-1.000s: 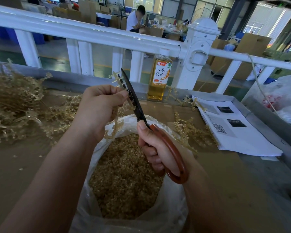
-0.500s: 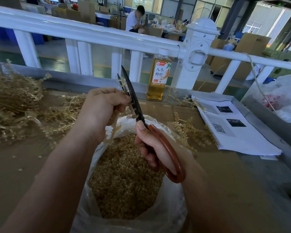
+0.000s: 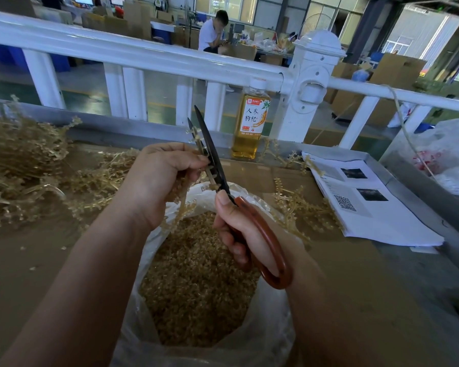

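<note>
My left hand (image 3: 158,178) grips a tan plastic sprig (image 3: 180,200) with small parts along its stem, holding it upright over a clear plastic bag (image 3: 270,332). My right hand (image 3: 245,231) grips scissors (image 3: 217,165) with black blades and red-brown loop handles. The blades are slightly parted around the sprig's stem just above my left thumb. The bag is filled with small tan cut pieces (image 3: 196,282). The sprig's lower end hangs below my left hand into the bag's mouth.
A heap of tan sprigs (image 3: 24,165) lies on the brown cardboard-covered table (image 3: 24,274) at left, with more sprigs (image 3: 300,207) at right. A bottle of amber drink (image 3: 251,125) stands by the white railing (image 3: 143,54). Printed papers (image 3: 366,207) lie right. A person sits far behind.
The scissors' blades have parted slightly and moved lower on the sprig, closer to my left thumb. My left hand has drawn the sprig down a little.
</note>
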The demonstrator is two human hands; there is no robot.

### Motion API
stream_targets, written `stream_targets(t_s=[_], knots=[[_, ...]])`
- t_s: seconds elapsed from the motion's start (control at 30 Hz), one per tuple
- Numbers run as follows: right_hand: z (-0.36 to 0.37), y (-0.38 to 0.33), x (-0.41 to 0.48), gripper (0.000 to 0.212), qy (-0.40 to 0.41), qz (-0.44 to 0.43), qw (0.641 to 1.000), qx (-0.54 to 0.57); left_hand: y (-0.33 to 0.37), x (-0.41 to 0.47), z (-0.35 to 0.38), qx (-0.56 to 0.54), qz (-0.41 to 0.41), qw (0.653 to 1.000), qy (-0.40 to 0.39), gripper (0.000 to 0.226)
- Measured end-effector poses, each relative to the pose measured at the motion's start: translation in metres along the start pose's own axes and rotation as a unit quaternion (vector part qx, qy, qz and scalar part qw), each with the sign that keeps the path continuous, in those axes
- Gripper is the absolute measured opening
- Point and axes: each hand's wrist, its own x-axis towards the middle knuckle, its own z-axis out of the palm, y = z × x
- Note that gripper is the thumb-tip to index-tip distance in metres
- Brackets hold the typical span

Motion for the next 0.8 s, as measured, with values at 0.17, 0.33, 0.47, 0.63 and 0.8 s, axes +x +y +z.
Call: stream_targets(t_s=[0.17, 0.33, 0.47, 0.63, 0.8], knots=[[0.0, 0.0, 0.002, 0.056, -0.007, 0.013, 0.999, 0.034, 0.001, 0.0, 0.002, -0.019, -0.007, 1.0, 0.013, 0.029], [0.001, -0.005, 0.002, 0.048, 0.008, 0.032, 0.999, 0.009, 0.002, -0.001, 0.004, -0.032, -0.008, 0.999, 0.018, 0.021], [0.003, -0.008, 0.0, 0.044, -0.003, 0.018, 1.0, 0.0, 0.002, 0.001, 0.002, -0.025, -0.01, 0.999, 0.026, 0.017], [0.006, -0.012, -0.004, 0.044, -0.017, 0.018, 0.999, 0.031, 0.001, 0.0, 0.001, -0.02, -0.007, 0.999, 0.024, 0.017], [0.007, -0.015, -0.004, 0.044, -0.01, 0.025, 0.999, 0.029, -0.001, 0.0, 0.002, -0.007, 0.014, 1.0, 0.027, 0.021]])
